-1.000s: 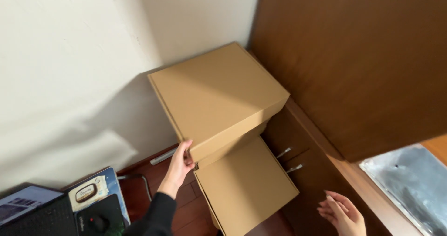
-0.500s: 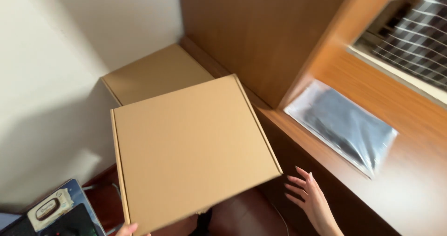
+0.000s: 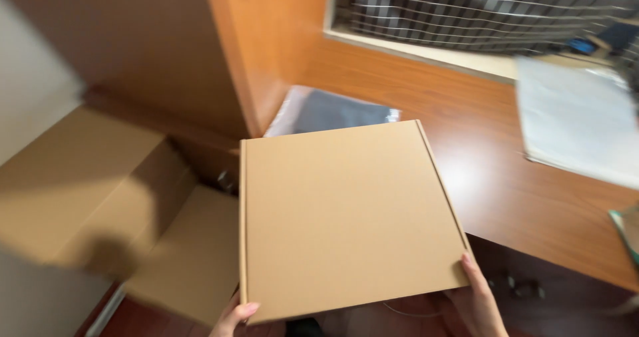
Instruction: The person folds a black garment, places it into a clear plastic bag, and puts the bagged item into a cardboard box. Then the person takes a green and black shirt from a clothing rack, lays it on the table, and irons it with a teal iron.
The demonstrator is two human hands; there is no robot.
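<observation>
Lifted: flat cardboard box [image 3: 346, 217] now over desk [image 3: 532, 204] edge | both hands grip near corners

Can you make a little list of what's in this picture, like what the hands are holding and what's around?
Held thing: flat cardboard box, closed, brown
Left hand: grips the box's near left corner
Right hand: grips the box's near right corner
Under the box's far edge: wooden desk
On the desk behind the box: dark item in a clear plastic bag
On the desk at right: pale sheets, blurred
Lower left: more cardboard boxes, stacked
Above the desk: window with a wire grille
</observation>
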